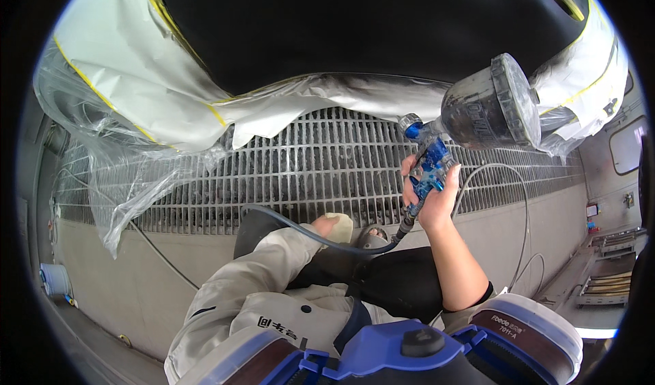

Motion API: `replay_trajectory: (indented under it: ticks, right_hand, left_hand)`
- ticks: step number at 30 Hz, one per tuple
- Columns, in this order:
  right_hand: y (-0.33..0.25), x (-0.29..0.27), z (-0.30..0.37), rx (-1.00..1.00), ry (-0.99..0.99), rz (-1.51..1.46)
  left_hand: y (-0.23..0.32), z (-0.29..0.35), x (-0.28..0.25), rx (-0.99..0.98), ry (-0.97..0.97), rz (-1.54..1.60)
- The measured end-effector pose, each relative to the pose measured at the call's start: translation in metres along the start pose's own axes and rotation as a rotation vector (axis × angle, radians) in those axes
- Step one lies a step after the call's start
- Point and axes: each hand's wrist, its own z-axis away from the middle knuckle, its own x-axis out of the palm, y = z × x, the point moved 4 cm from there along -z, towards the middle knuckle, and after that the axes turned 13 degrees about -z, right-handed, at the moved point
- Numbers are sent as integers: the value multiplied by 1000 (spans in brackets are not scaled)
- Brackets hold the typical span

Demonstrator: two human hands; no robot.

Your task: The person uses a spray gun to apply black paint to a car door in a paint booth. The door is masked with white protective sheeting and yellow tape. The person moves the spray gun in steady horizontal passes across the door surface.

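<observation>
My right hand point(440, 197) is wrapped round the grip of a blue, paint-marked spray gun point(431, 160). The gun is raised to the right of my body, with its nozzle end up and to the left. A grey, stained paint cup point(488, 105) sits on the gun, tilted to the right. From the bottom of the grip a grey air hose point(321, 241) loops left across my lap. Low in front of me, my left hand point(325, 225) is closed on a pale yellowish cloth point(340, 229), near my knee. Some of its fingers are hidden.
Ahead is a glossy black car panel point(368, 30), edged with white masking paper point(123, 57) and yellow tape. Clear plastic film point(123, 187) hangs at the left over the floor grating point(307, 166). Hoses trail over the floor. A rack point(607, 282) stands right; a respirator point(402, 351) fills the lower edge.
</observation>
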Motion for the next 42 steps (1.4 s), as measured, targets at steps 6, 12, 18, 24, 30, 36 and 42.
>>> replay_trajectory:
  ticks: [6, 12, 18, 24, 30, 36, 42]
  right_hand:
    - [-1, -4, 3, 38, 20, -6]
    - [-6, -6, 6, 19, 91, 9]
    - [-11, -12, 12, 16, 78, 36]
    - [-13, -21, 20, 48, 85, 10]
    - [-18, -25, 26, 42, 114, 15]
    - [-20, -29, 33, 49, 129, -23]
    - [-21, -34, 40, 47, 186, -13]
  left_hand:
    - [3, -5, 7, 10, -35, 75]
    - [5, -7, 12, 12, -49, 131]
    - [-4, -13, 19, 2, -25, 224]
    - [-9, -22, 31, 16, -46, 311]
    - [8, -7, 26, 30, -46, 111]
    - [6, -14, 25, 159, 8, -290]
    - [6, -11, 28, 194, 9, -209]
